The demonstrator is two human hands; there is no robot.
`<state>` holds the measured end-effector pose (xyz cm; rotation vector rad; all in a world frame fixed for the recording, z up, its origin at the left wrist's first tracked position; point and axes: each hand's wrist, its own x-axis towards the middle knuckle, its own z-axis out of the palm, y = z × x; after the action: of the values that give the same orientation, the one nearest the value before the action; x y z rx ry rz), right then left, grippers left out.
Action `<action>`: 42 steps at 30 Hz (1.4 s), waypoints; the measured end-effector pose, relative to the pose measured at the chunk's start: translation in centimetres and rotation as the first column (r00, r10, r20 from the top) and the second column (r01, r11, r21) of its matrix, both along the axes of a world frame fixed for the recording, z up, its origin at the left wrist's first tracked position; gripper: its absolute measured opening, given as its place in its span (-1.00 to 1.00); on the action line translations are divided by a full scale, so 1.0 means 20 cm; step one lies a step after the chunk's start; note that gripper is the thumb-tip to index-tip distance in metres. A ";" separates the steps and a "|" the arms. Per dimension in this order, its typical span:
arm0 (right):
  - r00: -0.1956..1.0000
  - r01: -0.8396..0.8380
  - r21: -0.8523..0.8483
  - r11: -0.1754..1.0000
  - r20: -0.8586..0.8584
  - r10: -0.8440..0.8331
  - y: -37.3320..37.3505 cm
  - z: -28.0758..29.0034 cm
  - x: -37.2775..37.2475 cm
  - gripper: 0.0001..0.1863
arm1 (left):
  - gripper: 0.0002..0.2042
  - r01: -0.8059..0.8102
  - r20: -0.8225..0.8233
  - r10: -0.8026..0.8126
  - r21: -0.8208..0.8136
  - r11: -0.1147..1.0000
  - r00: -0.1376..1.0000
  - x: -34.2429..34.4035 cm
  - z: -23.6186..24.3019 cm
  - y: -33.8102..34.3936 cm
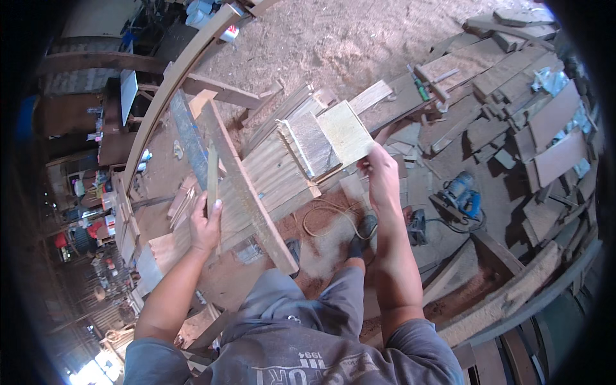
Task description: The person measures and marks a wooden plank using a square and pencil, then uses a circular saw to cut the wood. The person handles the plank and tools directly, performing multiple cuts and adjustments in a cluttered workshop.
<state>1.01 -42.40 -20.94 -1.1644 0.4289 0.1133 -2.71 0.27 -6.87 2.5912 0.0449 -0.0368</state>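
My left hand (205,226) is closed around the lower part of a narrow strip of wood (213,172), which stands up from my fist beside a long plank (244,183). On the right, my right hand (383,172) has its fingers curled at the near right corner of a pale square wooden board (345,131). That board lies next to a greyer rectangular block of wood (311,144), both on top of a wide plywood sheet (273,168). The underside of the right-hand grip is hidden.
A blue power tool (463,196) with a cord sits on the floor to the right. Offcuts (487,128) are heaped beyond it. A green-handled tool (420,88) lies on a far plank. A long curved beam (160,106) crosses the left, and a yellowish cord (307,221) loops below the sheet.
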 end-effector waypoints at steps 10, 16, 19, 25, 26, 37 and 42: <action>0.860 0.510 0.461 0.726 -0.283 -0.425 -0.20 0.17 -0.30 -0.69 | -0.51 0.025 0.144 -0.051 0.178 0.984 0.988 -0.02 -0.01 -0.04; 0.628 0.778 0.306 0.549 -0.419 -0.656 -0.24 -0.06 -0.60 -0.66 | -0.50 0.011 0.124 -0.038 0.209 0.978 0.992 -0.01 0.01 -0.06; 0.675 0.737 0.312 0.599 -0.365 -0.641 -0.23 -0.14 -0.63 -0.61 | -0.48 0.010 0.150 -0.045 0.227 0.974 0.988 0.03 -0.01 -0.08; 0.985 0.047 0.276 0.960 -0.170 0.000 0.07 0.37 -0.68 -0.44 | -0.43 -0.020 0.156 -0.012 0.204 0.979 0.988 -0.01 -0.06 -0.01; 0.968 -0.062 0.178 0.982 -0.230 0.103 0.18 0.52 -0.72 -0.40 | -0.42 -0.031 0.153 0.001 0.191 0.981 0.988 -0.03 -0.07 0.02; 0.946 -0.263 0.123 0.957 -0.161 0.281 0.70 0.74 -0.78 -0.55 | -0.37 -0.018 0.128 -0.012 0.229 0.973 0.992 -0.01 0.00 -0.04; 0.981 -0.142 0.164 0.976 -0.112 0.161 0.72 0.68 -0.75 -0.52 | -0.38 0.032 0.132 -0.036 0.028 0.999 0.991 0.04 0.06 -0.09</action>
<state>-13.96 -27.95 -7.29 -1.0388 0.4333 0.3484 -1.98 -1.56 -5.72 2.6133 -0.0477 0.1239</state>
